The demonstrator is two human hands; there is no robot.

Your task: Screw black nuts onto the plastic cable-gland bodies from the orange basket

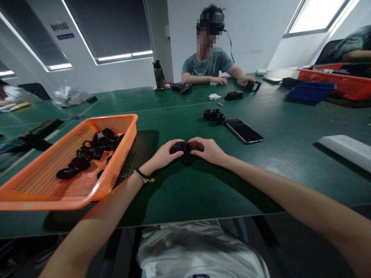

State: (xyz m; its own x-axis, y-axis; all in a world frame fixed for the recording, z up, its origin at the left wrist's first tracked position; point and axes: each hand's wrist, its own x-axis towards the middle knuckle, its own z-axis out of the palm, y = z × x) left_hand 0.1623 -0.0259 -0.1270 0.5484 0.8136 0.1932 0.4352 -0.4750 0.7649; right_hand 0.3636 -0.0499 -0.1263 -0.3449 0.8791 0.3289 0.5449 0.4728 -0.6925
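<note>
My left hand (165,154) and my right hand (210,150) meet over the green table (203,185), both closed on a small black round part (182,146) held between the fingertips. A bracelet sits on my left wrist. To the left stands an orange mesh basket (43,189) with several black ring-shaped parts (92,152) in it. Beyond my hands lies a small cluster of finished black parts (214,115), next to a dark phone (244,130) lying flat.
A person sits across the table with hands on a black item (252,85). A dark bottle (159,75), a tool (184,89), a blue bin (311,90), a red-orange basket (342,83) and a white bar (346,150) are around.
</note>
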